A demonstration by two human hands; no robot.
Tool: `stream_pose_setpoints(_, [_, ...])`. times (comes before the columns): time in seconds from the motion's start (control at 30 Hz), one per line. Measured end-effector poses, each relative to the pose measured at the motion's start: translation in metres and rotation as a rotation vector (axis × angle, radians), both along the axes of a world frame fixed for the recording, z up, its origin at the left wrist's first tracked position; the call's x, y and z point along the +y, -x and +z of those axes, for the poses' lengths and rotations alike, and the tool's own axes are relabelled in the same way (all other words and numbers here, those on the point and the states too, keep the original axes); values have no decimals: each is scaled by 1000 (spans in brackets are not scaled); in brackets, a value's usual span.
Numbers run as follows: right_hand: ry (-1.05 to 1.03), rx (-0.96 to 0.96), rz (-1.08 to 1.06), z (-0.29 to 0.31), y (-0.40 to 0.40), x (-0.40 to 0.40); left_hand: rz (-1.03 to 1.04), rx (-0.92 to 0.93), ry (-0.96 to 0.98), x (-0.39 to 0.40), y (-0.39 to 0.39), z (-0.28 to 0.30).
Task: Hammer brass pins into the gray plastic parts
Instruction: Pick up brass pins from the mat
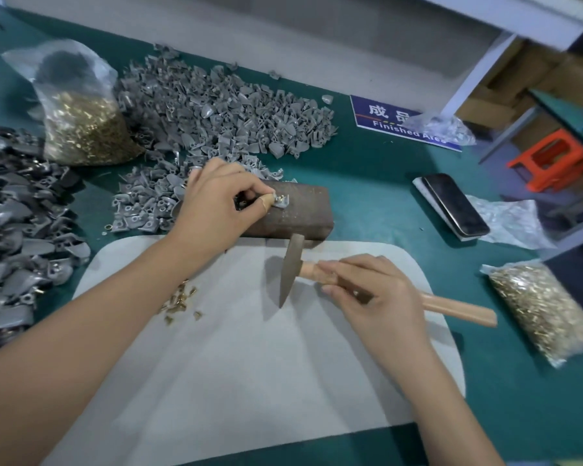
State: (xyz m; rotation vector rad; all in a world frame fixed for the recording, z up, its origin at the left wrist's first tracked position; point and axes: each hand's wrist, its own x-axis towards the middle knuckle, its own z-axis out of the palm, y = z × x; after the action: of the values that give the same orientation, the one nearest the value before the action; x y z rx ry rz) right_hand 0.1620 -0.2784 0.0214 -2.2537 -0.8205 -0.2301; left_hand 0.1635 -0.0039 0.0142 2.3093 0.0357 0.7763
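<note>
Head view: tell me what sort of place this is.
Probably a small factory assembly bench. Heaps of identical gray plastic parts cover the green table, bags of brass pins stand ready, and a blue sign reads "Finished Area".

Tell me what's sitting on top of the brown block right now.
One small gray plastic part with brass pins lies on the dark brown rectangular block, pinched by the left hand. Its fingers cover the block's left end.

Head cam, looks fwd/down, close over green bench (367, 169).
</note>
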Motion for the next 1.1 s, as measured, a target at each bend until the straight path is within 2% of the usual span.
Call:
stream_pose_setpoints(0.2, [99,14,-28,-3,7,8,10,31,-44,-1,4,4])
stream_pose_setpoints(0.33, [-85,127,-3,12,-2,29,-42,100,-55,8,12,26])
stream_pose_setpoints(0.53, [-258,189,124,49,-8,95,-3,25,-93,32,58,52])
stream_pose_setpoints(0.67, [-189,106,272,54,4,154,92,18,-108,61,108,50])
stream_pose_setpoints(0.87, [-85,145,489,41,42,247,266,90,-78,123,185,41])
stream_pose_setpoints(1.1, [26,135,597,38,76,319,461,219,-102,173,238,43])
